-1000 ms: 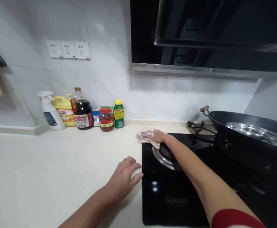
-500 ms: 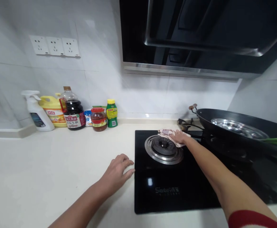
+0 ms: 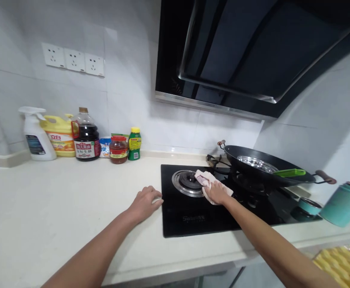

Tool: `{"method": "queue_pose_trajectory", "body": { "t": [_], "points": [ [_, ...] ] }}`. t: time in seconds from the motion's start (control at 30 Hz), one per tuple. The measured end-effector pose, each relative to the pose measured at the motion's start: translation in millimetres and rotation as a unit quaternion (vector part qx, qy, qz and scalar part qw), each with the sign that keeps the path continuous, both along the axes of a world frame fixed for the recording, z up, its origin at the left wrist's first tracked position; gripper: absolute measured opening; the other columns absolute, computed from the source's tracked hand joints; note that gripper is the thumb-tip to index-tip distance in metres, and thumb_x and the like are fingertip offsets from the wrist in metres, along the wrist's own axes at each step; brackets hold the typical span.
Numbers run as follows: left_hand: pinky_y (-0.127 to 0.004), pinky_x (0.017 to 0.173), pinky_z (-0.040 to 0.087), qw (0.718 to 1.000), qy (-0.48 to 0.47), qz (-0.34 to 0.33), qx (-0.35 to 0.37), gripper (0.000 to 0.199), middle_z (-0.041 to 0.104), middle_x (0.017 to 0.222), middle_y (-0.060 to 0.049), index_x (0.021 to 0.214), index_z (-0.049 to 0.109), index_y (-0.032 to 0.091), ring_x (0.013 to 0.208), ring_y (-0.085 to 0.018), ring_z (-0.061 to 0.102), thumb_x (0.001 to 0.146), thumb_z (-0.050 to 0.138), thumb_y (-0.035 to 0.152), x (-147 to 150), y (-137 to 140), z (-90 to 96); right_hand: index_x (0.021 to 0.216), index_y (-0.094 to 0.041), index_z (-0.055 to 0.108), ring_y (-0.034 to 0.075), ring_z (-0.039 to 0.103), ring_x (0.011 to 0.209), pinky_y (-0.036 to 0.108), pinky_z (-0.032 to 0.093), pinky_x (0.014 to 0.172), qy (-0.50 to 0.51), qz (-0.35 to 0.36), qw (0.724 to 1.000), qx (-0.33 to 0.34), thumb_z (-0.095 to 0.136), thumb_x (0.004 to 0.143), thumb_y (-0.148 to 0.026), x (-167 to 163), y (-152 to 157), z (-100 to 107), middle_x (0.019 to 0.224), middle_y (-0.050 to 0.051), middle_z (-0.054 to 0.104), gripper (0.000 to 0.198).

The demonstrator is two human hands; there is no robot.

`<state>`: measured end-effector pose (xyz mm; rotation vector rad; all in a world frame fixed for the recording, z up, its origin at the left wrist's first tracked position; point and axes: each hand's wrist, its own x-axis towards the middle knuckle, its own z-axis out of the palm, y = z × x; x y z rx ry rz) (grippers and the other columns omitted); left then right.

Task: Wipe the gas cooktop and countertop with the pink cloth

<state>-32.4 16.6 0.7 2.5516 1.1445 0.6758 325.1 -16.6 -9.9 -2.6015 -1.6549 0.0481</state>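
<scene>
A pale pink cloth [image 3: 205, 177] lies under my right hand [image 3: 218, 193], which grips it and presses it on the black glass cooktop [image 3: 183, 226]. The cloth touches the right side of the left burner [image 3: 175, 185], a metal ring around a dark burner head. My left hand [image 3: 146, 204] rests on the white counter [image 3: 73, 208] by the cooktop's left edge, fingers loosely bent and thumb apart, holding nothing.
A black wok [image 3: 283, 166] with a steel perforated piece [image 3: 257, 164] and a green handle [image 3: 290, 173] sits on the right burner. Soy sauce [image 3: 86, 142], a spray bottle [image 3: 38, 136] and jars line the wall. Teal containers [image 3: 343, 204] stand right. A range hood [image 3: 223, 52] hangs above.
My right hand has drawn the cloth from the back right of the left burner toward me along its right side. The view has turned right and down; my left hand stays by the cooktop edge.
</scene>
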Motion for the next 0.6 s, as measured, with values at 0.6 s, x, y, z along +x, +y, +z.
{"method": "queue_pose_trajectory", "body": {
  "t": [0.6],
  "points": [
    [-0.041,0.103,0.047,0.980,-0.188,0.059,0.022,0.042,0.064,0.110,-0.008,0.121,0.065,0.020,0.111,-0.024,0.061,0.100,0.036,0.042,0,13,-11.5,0.159,-0.006,0.024,0.033,0.004,0.155,0.048,0.005,0.126,0.061,0.389,0.919,-0.015,0.021,0.101,-0.058,-134,-11,16,0.168,0.020,0.010,0.078]
  ]
}}
